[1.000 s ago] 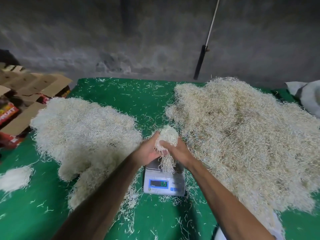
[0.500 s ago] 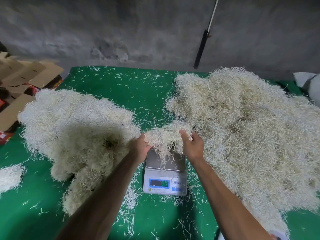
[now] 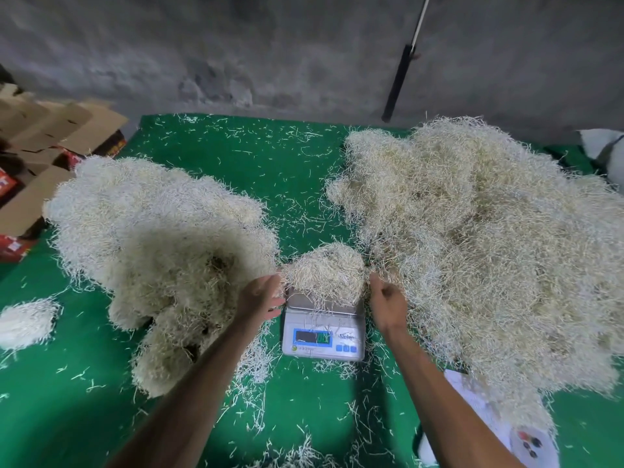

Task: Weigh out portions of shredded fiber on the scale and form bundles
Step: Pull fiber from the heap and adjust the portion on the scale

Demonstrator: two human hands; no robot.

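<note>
From your head camera: the fiber portion [image 3: 326, 271] sits on the scale [image 3: 323, 327] near the bench's [image 3: 236, 157] front edge. Your left hand [image 3: 258, 298] and right hand [image 3: 386, 304] flank it, fingers relaxed, holding nothing.

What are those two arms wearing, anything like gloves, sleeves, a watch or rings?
Nothing that shows. The left hand and the right hand are bare, with no gloves, and I can make out no rings, though the fingers are a little blurred. Both forearms are uncovered as far as the picture's bottom edge: no sleeve, cuff, watch or band in view.
</note>
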